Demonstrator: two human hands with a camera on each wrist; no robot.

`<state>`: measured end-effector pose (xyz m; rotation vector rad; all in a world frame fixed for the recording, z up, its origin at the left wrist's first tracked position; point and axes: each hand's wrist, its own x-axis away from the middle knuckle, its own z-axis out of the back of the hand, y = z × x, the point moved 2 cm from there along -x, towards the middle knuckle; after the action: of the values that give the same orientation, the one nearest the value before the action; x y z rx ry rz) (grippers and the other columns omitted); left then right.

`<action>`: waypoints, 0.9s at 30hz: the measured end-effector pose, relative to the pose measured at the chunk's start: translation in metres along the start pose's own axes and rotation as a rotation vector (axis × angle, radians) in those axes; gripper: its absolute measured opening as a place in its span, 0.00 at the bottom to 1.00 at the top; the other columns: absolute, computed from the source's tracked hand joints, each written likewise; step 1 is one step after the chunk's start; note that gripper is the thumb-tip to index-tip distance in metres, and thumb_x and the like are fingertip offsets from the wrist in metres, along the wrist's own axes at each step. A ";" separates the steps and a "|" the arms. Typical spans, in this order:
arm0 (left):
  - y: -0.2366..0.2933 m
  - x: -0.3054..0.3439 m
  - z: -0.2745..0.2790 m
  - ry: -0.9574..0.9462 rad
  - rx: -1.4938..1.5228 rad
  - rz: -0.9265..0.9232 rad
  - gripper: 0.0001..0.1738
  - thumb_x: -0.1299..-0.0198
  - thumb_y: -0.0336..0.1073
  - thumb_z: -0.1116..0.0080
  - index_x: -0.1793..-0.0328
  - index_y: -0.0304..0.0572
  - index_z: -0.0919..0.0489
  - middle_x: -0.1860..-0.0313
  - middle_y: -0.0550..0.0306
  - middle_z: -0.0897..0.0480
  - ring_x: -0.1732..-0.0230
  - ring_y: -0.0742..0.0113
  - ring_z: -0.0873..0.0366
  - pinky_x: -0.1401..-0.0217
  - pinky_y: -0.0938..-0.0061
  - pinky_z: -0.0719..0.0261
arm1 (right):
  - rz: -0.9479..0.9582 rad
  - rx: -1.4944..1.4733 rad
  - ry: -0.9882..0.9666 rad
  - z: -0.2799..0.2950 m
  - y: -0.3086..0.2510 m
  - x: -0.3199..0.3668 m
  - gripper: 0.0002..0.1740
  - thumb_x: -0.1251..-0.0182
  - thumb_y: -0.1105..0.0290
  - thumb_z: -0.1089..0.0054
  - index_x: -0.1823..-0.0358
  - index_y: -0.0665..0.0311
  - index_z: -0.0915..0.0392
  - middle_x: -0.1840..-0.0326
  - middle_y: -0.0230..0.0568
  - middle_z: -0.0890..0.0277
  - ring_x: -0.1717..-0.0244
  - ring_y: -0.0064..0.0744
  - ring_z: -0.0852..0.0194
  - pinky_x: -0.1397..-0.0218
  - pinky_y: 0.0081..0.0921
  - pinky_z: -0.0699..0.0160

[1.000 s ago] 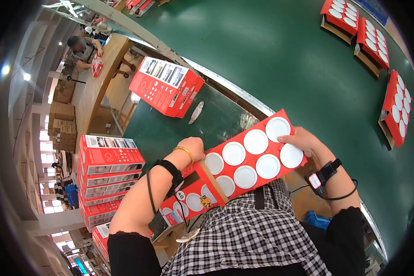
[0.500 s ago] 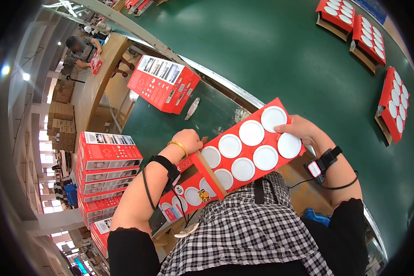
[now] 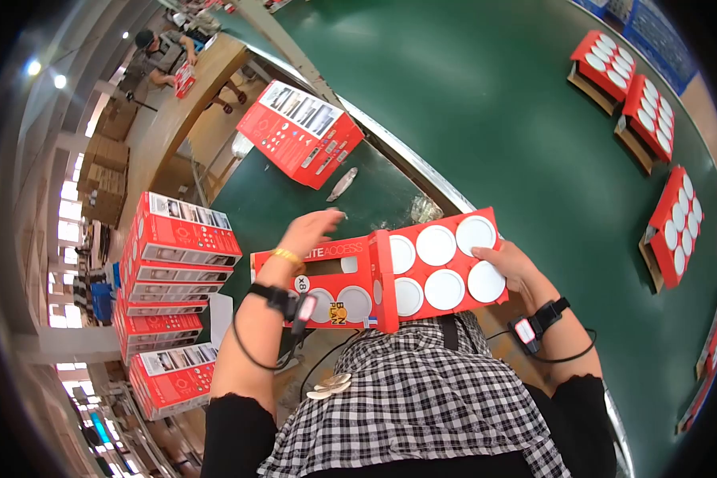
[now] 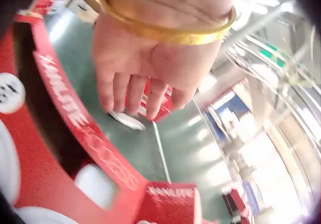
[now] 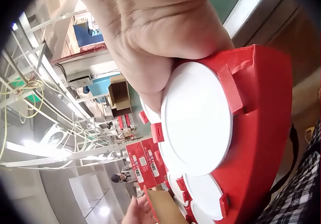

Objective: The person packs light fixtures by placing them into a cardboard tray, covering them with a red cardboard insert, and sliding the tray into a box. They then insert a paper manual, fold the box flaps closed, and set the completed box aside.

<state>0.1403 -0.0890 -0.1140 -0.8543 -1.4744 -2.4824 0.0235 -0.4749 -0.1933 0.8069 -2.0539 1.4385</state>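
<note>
A red cardboard package (image 3: 460, 261) with white round discs (image 3: 436, 244) in two rows lies across the front of the apron. My right hand (image 3: 511, 267) grips its right end, thumb on the top face between discs. In the right wrist view that thumb reaches along the edge of a large white disc (image 5: 196, 118). Spread out to the left is a printed panel (image 3: 315, 291) with a cut-out window and a "BON PLAN" sticker. My left hand (image 3: 309, 231) hovers at the far edge of this panel, holding nothing. Its fingers extend together in the left wrist view.
A red box (image 3: 295, 131) stands at the back of the small green table, near a clear plastic-wrapped piece (image 3: 342, 183). Stacked red boxes (image 3: 183, 239) rise on the left. Several disc-filled packages (image 3: 605, 68) line the far right of the green worktop (image 3: 470, 103). Another person (image 3: 163, 56) sits farther back.
My left hand has let go of the package near its middle fold and moved left. The package has turned nearer level, and its printed panel shows more fully. The right hand keeps its grip.
</note>
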 end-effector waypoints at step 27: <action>-0.241 0.121 0.082 0.739 -0.201 0.075 0.29 0.22 0.50 0.60 0.39 0.28 0.22 0.43 0.34 0.18 0.39 0.39 0.22 0.35 0.60 0.27 | 0.089 0.047 0.111 -0.022 -0.014 -0.004 0.23 0.31 0.69 0.36 0.39 0.74 0.27 0.47 0.47 0.19 0.52 0.38 0.16 0.49 0.38 0.12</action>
<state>-0.0202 0.1249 -0.2050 0.0270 -0.9258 -2.4922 0.0379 -0.4574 -0.1802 0.6459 -2.0014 1.5499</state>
